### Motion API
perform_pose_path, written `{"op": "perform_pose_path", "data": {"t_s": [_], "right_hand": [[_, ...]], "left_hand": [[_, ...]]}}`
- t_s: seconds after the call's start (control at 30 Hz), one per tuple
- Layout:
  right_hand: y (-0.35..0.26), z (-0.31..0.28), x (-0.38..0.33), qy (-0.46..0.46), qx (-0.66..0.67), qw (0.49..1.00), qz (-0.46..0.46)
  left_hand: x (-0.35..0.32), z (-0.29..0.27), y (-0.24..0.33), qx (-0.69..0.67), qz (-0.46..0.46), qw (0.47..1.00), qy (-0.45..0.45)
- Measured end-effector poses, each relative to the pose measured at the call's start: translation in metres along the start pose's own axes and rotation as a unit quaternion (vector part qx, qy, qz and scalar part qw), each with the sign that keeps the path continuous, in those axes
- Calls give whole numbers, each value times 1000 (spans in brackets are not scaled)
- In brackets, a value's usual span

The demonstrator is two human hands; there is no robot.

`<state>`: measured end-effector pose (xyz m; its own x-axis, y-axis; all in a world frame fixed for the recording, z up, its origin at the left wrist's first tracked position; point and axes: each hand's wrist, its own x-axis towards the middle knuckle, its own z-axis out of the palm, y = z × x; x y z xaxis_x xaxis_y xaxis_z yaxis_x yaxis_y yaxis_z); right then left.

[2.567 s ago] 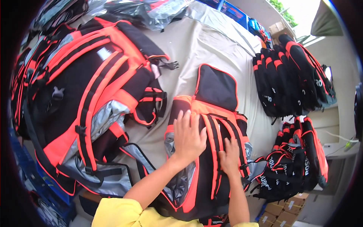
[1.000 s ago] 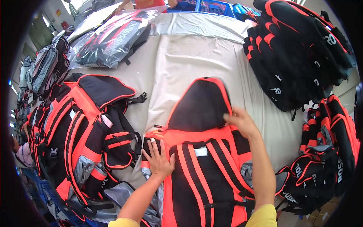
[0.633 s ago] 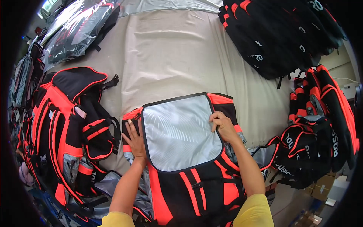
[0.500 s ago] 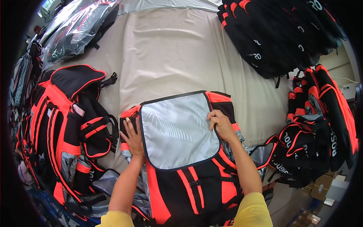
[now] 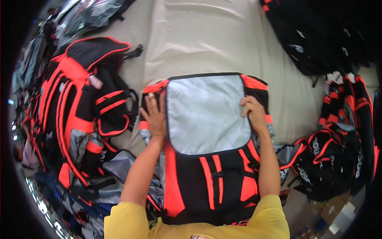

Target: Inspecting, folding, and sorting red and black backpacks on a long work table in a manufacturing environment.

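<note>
A black and bright orange-red backpack lies in front of me, its straps towards my body. A silver-grey flap with dark edging lies spread flat over its far part. My left hand rests beside the flap's left edge, palm down on the bag, fingers spread. At the opposite edge my right hand has its fingers curled, gripping the flap's dark edging. Both forearms reach in from the lower edge, in yellow sleeves.
Another black and orange-red backpack stands at the left. Behind it lies a plastic-wrapped bag. Black bags are piled at the far right, with more bags below them. Cardboard boxes sit low at the right. Beige cloth covers the table.
The whole view has shifted, so the backpack and its surroundings sit higher and further right in the picture. Both hands keep their places on the flap's two sides.
</note>
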<state>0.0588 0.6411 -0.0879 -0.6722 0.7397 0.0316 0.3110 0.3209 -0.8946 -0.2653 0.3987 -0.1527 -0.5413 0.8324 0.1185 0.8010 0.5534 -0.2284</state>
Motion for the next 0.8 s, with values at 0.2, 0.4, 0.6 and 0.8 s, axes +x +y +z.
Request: {"op": "perform_pose_path", "data": {"t_s": [0.2,0.4,0.6,0.8], "right_hand": [[-10,-7,-10,-6,9,999,37],[-81,-44,91,-323,-182,921,117],[-122,-6,108,-324,-413,845,105],[-116,-36,16,-16,-309,951,-16]], "left_hand": [[0,-35,11,-142,-5,989,-34],[-7,-29,-2,-124,-12,992,-20],[-2,-32,2,-130,-16,991,-37],[1,12,4,96,5,995,28]]}}
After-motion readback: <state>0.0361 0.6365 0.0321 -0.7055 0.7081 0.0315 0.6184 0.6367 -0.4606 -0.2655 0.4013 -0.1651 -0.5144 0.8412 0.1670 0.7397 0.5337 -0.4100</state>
